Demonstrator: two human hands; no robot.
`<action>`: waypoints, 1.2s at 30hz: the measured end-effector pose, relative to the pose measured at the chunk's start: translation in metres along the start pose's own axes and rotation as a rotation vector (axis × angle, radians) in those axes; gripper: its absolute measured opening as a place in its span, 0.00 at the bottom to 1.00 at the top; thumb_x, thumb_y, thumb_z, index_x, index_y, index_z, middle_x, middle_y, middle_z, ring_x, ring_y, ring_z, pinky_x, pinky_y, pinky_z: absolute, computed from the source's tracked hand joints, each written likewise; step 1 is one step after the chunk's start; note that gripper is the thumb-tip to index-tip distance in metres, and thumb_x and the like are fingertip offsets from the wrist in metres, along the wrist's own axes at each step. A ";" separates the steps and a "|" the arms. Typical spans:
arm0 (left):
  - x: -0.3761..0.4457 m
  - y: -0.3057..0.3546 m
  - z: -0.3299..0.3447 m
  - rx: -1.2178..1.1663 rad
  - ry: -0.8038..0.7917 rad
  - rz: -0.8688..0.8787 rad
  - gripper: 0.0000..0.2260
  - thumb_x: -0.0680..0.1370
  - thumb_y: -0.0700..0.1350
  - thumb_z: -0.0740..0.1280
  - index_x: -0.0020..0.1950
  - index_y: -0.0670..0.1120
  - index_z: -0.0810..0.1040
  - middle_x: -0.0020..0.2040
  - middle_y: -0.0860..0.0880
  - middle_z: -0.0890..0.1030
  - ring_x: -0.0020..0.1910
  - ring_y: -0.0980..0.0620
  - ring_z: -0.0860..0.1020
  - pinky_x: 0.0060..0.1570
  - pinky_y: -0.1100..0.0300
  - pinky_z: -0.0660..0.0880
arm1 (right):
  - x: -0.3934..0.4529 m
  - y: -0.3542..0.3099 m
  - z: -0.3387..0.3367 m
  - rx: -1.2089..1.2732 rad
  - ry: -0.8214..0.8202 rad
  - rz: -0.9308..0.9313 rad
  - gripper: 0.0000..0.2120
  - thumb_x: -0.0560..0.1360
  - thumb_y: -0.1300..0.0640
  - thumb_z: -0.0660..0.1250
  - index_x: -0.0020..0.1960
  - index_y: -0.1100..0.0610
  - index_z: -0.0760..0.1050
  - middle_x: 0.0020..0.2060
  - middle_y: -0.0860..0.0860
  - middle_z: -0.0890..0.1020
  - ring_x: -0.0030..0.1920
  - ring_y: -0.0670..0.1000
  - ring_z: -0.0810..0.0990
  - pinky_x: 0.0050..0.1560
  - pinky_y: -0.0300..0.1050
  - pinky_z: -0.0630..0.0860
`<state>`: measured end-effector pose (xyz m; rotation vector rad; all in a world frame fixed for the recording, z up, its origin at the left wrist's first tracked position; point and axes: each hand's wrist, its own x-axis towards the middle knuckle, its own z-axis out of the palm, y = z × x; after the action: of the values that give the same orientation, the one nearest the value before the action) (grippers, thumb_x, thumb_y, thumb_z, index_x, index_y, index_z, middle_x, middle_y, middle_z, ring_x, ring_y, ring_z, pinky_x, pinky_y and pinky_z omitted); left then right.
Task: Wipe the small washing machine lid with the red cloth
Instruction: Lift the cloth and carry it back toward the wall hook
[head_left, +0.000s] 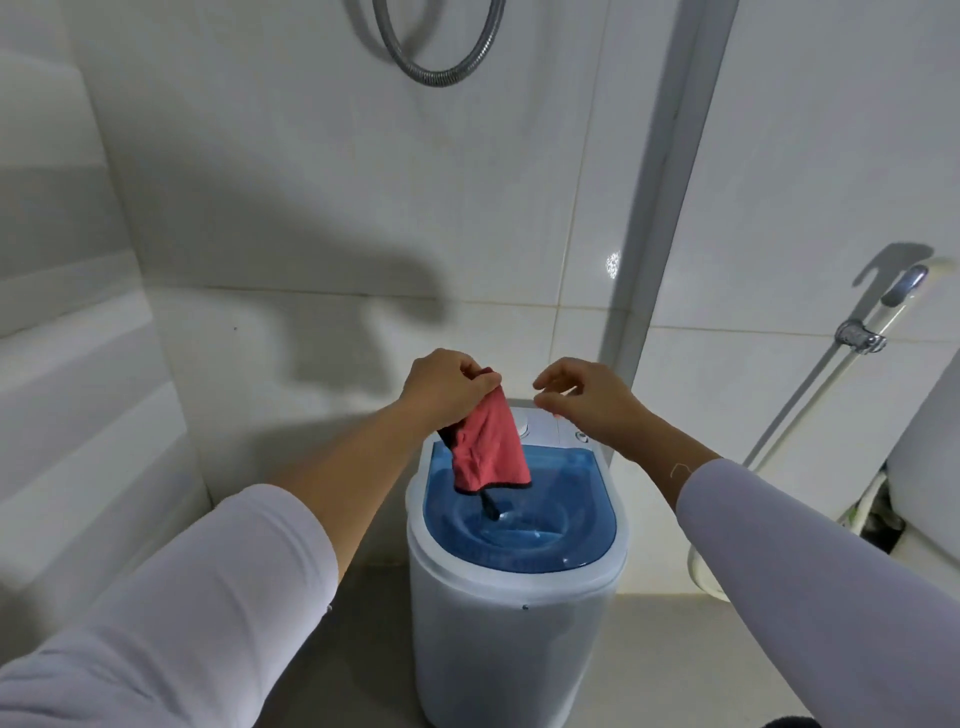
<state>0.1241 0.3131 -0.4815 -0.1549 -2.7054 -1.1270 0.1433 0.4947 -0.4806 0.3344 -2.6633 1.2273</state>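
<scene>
Red cloth (491, 447) with dark edging hanging limp, pinched at its top by left hand (448, 382), right hand (584, 397) beside it, fingers loosely apart, empty, blue lid (540, 525) below both

White long sleeves (218, 587) (pushed up), bare hands (447, 382)

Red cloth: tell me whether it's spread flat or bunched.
Bunched, hanging from the left hand; the red cloth dangles above the blue lid.

Red cloth (491, 449) hangs limp above the closed translucent blue lid (524, 525).
</scene>
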 end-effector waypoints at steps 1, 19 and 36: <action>0.000 0.003 -0.006 -0.029 0.018 -0.040 0.14 0.78 0.54 0.66 0.53 0.45 0.82 0.47 0.50 0.80 0.50 0.51 0.77 0.52 0.58 0.73 | -0.002 -0.007 0.000 -0.013 -0.040 -0.038 0.06 0.72 0.58 0.70 0.48 0.56 0.79 0.41 0.47 0.80 0.42 0.47 0.78 0.40 0.36 0.73; 0.006 -0.006 -0.111 -0.829 -0.089 -0.329 0.11 0.81 0.43 0.64 0.59 0.37 0.74 0.46 0.42 0.81 0.48 0.47 0.81 0.50 0.58 0.77 | 0.048 -0.095 0.064 0.104 -0.028 -0.116 0.09 0.75 0.54 0.65 0.47 0.59 0.79 0.36 0.51 0.82 0.39 0.50 0.78 0.49 0.49 0.77; 0.128 -0.093 -0.208 -0.452 0.211 -0.430 0.07 0.75 0.45 0.68 0.52 0.47 0.81 0.40 0.50 0.78 0.43 0.50 0.76 0.45 0.58 0.73 | 0.207 -0.188 0.135 0.155 -0.238 -0.128 0.04 0.77 0.60 0.60 0.46 0.55 0.73 0.41 0.52 0.76 0.45 0.53 0.74 0.56 0.54 0.76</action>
<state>0.0147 0.1020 -0.3738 0.4747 -2.3145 -1.7507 -0.0117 0.2467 -0.3764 0.7055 -2.6918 1.4371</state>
